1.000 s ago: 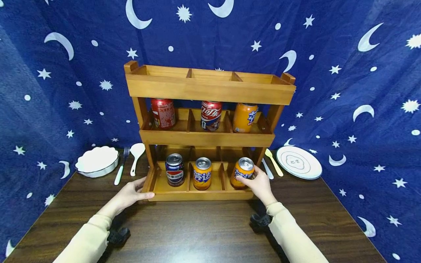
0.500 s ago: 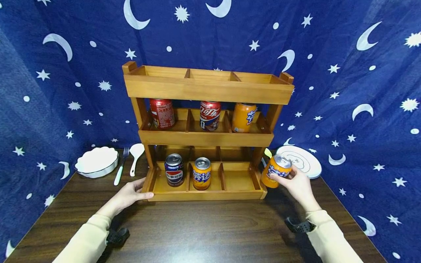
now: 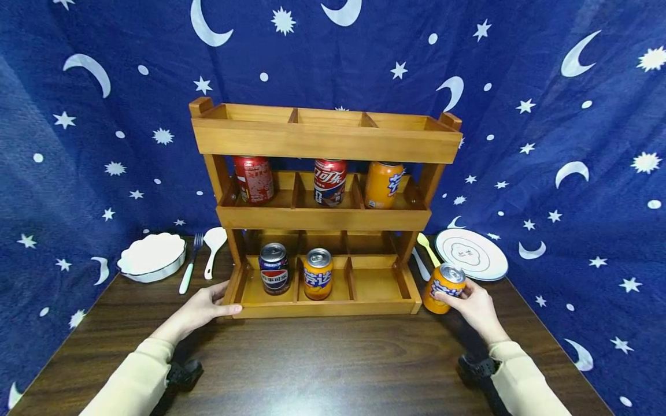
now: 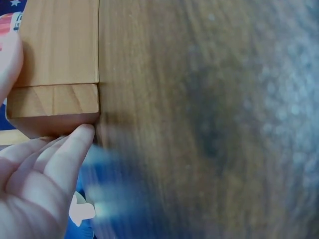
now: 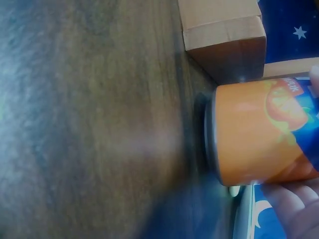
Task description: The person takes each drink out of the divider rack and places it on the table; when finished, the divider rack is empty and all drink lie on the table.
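My right hand [image 3: 477,306] holds an orange soda can [image 3: 442,289] just off the right end of a wooden rack [image 3: 328,219]. The can's base [image 5: 213,139] is right at the tabletop in the right wrist view. At the rack's lower left corner, my left hand [image 3: 200,309] grips the wood, thumb in front and fingers [image 4: 75,149] along the side. On the bottom shelf stand a dark Pepsi can [image 3: 274,271] and another orange can [image 3: 318,276]; the right compartment is bare. The middle shelf holds a red can [image 3: 254,180], a red cola can [image 3: 330,184] and an orange can [image 3: 383,186].
Left of the rack lie a white fluted dish [image 3: 152,258], a fork [image 3: 191,263] and a white serving spoon [image 3: 213,248]. At right are a knife [image 3: 421,266], a yellow-green spoon [image 3: 428,248] and a white plate [image 3: 496,266]. A blue star-patterned cloth [image 3: 333,58] hangs behind.
My right hand has lifted the orange can out of the bottom right compartment, carried it right past the rack's end and lowered it to the table. My left hand keeps its place on the rack.
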A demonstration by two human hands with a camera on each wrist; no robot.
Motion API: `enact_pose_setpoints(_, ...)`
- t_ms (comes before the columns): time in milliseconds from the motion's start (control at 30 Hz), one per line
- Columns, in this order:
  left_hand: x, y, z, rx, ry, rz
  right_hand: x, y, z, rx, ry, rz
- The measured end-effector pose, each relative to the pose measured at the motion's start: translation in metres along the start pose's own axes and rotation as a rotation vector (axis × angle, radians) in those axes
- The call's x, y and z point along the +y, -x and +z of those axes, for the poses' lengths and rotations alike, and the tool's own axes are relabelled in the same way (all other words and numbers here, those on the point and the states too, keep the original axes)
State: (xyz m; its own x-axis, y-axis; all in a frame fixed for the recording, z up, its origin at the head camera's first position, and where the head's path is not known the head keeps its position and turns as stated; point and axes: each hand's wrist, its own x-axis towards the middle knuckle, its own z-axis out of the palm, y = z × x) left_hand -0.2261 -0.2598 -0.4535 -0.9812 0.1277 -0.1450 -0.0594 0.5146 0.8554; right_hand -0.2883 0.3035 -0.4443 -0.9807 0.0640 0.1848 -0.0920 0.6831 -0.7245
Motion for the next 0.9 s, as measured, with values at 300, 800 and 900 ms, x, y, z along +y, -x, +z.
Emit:
enact_pose_setpoints(300,0.001,-0.001,0.000,-0.018,-0.009,-0.051,0.032,-0.014,0.009,-0.020,-0.021,-0.053)
enact_pose_setpoints(800,0.004,0.002,0.000,-0.010,-0.010,-0.053,-0.004,-0.004,-0.016,-0.166,-0.070,-0.090)
enact_pose_setpoints(900,0.004,0.002,0.000,-0.009,-0.013,-0.045,-0.016,-0.003,-0.025,-0.101,-0.093,-0.152)
